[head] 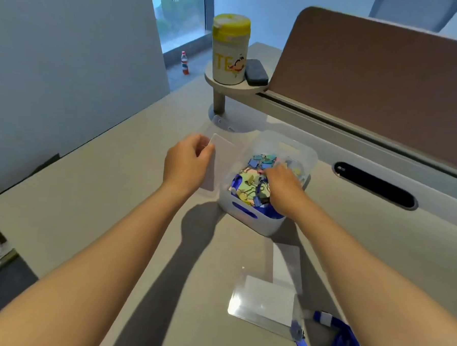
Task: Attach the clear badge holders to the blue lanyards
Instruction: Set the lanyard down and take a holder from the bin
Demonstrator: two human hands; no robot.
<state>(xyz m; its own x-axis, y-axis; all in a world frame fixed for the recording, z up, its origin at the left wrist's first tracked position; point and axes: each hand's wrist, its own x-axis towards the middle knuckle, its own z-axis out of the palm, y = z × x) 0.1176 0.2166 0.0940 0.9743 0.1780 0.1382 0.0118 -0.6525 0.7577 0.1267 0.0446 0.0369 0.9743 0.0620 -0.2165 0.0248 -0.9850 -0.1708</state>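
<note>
Two hands (187, 162) around clip-filled bin (256, 222)

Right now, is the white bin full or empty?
Nearly full: the white bin holds coloured binder clips and blue lanyards; the right hand reaches inside.

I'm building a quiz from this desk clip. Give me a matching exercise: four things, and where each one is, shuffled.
Things:
1. wipes canister
2. binder clips
3. blue lanyard
4. clear badge holder

Places:
A. in the left hand
B. on the desk's near right corner
C. on the round raised shelf
D. in the white bin

Pairs: 1-C, 2-D, 3-B, 4-A
</note>
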